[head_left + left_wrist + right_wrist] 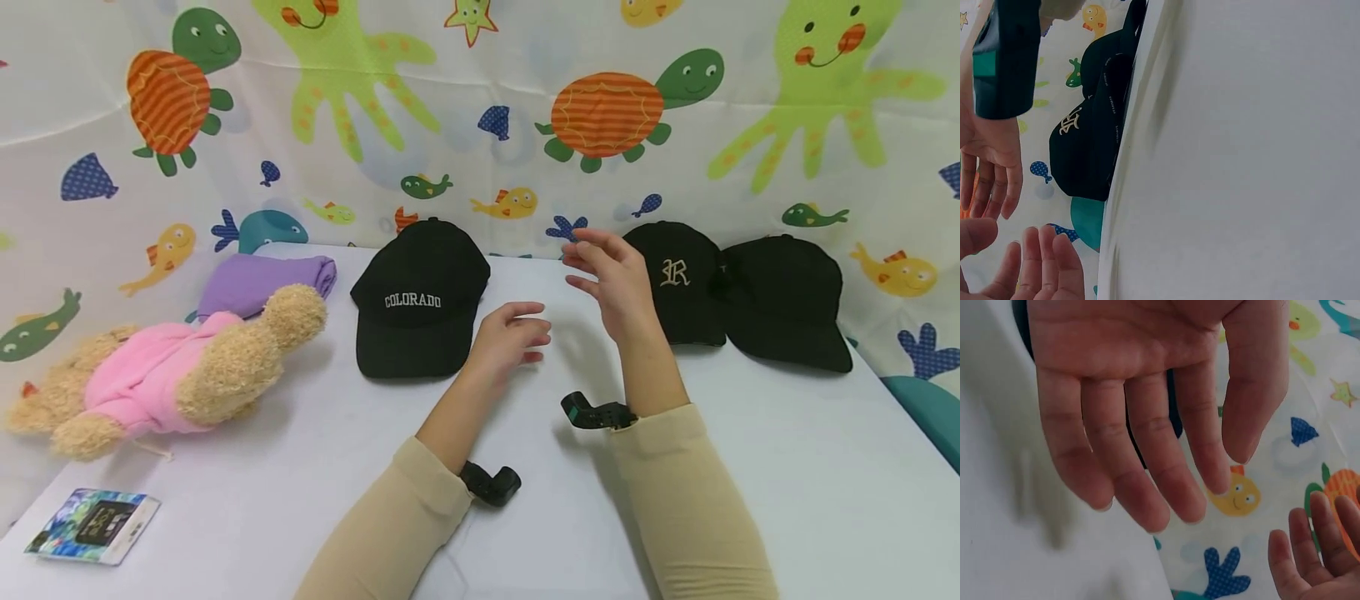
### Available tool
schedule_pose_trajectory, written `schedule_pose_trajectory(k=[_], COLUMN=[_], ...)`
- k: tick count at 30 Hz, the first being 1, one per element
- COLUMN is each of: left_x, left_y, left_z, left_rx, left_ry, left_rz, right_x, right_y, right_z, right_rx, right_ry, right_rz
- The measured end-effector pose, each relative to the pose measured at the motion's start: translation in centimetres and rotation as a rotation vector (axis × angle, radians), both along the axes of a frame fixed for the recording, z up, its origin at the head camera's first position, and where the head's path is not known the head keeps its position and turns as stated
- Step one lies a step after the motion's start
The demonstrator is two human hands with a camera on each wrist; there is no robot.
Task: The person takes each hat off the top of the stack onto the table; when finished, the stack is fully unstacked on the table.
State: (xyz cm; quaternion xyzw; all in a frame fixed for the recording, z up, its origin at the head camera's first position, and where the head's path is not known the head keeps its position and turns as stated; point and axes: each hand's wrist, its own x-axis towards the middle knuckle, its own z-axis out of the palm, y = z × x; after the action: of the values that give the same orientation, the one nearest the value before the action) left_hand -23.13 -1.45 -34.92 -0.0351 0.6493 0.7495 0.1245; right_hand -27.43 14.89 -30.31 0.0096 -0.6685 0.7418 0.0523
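My left hand [504, 343] hovers just right of a black baseball cap [420, 304] lettered COLORADO, its fingers relaxed and holding nothing. Higher and to the right, my right hand [611, 279] is raised with loosely bent fingers and nothing in its grasp. It is nearest to a black cap [678, 287] with a gothic R on the front. Against that one leans a plain black cap [787, 300] at the far right. In the right wrist view the palm and fingers [1147, 444] face the camera, bare.
At the left a teddy bear [225, 367] in a pink hoodie lies on its side, before a folded purple cloth [262, 279]. A small colourful packet [93, 525] lies at the front left of the white table [300, 500]. Behind hangs a sea-animal curtain [510, 183].
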Motion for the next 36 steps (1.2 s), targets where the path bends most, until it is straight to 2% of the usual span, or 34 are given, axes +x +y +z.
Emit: schedule_pose_trajectory(k=[7, 16, 27, 36], left_x=[0.5, 1.2, 1.4, 1.2], left_y=[-1.0, -2.2, -3.9, -6.5], left_z=[-0.1, 0.6, 0.0, 1.3], left_rx=[0.015, 0.017, 0.013, 0.016], left_ry=[-0.011, 0.007, 0.042, 0.07], left_rz=[0.036, 0.056, 0.082, 0.173], right_x=[0.1, 0.0, 0.0, -0.4], right_y=[-1.2, -2.7, -4.3, -5.7], right_z=[-0.1, 0.0, -0.5, -0.6], right_rx=[-0.012, -0.021, 0.011, 0.025], right_ry=[0.005, 0.012, 0.003, -0.011], right_rz=[0.06, 0.078, 0.088, 0.074])
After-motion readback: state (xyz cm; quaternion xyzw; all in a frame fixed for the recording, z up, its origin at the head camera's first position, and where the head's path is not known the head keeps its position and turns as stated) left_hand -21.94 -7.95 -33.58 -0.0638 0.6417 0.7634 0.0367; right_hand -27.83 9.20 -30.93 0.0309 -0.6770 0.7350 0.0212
